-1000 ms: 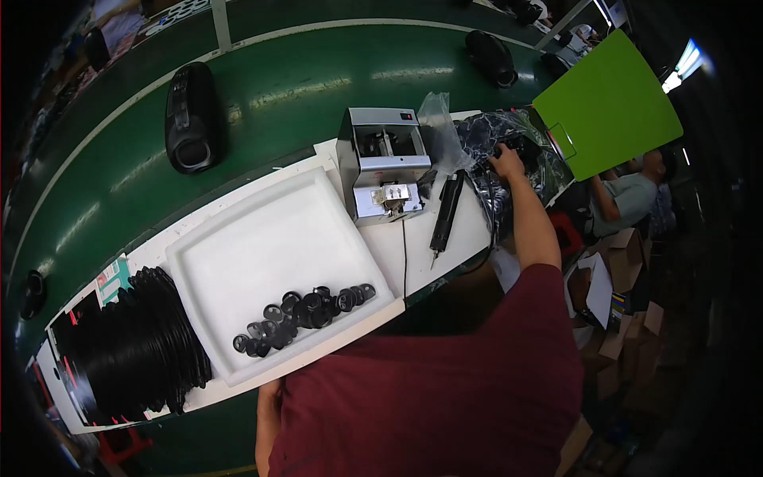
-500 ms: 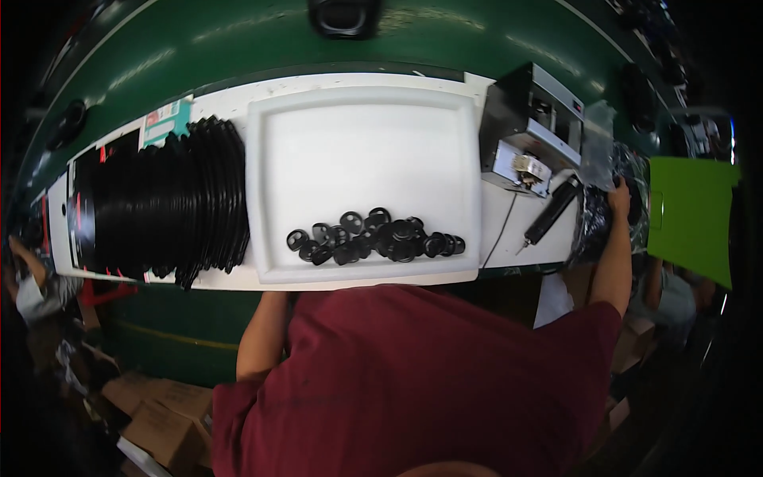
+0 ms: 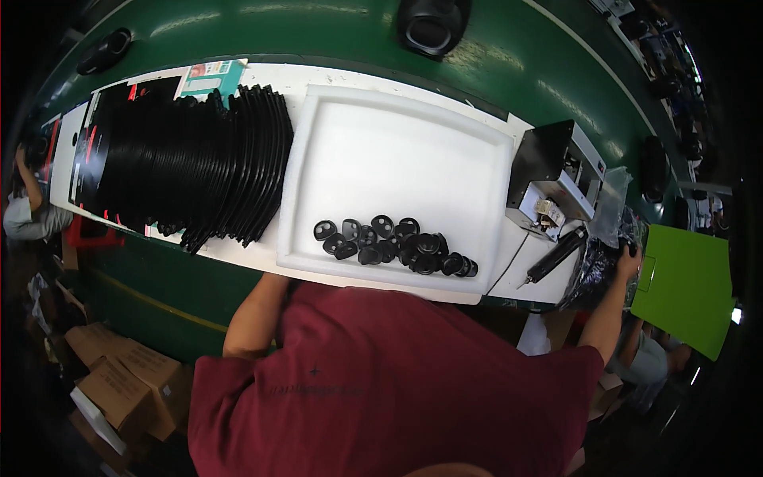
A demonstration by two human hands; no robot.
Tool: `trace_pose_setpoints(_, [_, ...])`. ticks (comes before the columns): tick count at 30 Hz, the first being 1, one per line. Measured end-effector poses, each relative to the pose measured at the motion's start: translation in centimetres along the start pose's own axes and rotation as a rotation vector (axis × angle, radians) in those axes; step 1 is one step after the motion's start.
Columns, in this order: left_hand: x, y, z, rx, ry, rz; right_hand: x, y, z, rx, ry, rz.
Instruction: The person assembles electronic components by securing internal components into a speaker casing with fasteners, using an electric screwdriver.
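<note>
My right hand (image 3: 629,261) reaches far right to a crumpled clear plastic bag (image 3: 592,274) with dark contents. Its fingers are bent around something small and black at the bag's edge, too small to make out. My left hand is hidden below the table's front edge; only the left forearm (image 3: 258,314) shows. Before me stands a shallow white foam tray (image 3: 397,151). A cluster of small round black plastic parts (image 3: 423,253) with holes lies along its near side.
Left of the tray lies a long row of stacked black ring-like parts (image 3: 191,159). On the right are a metal box device (image 3: 556,175), a black electric screwdriver (image 3: 556,256) and a green panel (image 3: 687,290). Cardboard boxes (image 3: 119,389) stand on the floor at lower left.
The whole view has tilted, so the table now slopes down to the right. My right hand stays at the plastic bag, and a small black thing now shows at its fingers.
</note>
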State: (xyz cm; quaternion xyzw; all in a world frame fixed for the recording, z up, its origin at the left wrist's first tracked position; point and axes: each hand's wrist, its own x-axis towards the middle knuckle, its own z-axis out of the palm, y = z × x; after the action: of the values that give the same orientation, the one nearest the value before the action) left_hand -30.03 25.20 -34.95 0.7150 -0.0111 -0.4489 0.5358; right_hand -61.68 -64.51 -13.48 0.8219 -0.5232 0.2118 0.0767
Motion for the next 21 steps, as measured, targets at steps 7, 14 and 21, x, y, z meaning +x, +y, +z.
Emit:
trace_pose_setpoints(7, [-2.8,-0.3,2.3,0.096,-0.025,0.113,1.0,3.5,-1.6,0.66,0.104,0.282])
trace_pose_setpoints(14, [-11.6,3.5,3.8,0.302,-0.077,0.163,2.1,-0.1,-9.9,0.828,0.207,0.06])
trace_pose_setpoints(21, [-20.8,18.3,-1.4,0.658,-0.497,0.061,-9.3,-25.4,-22.8,1.119,-0.017,-0.107])
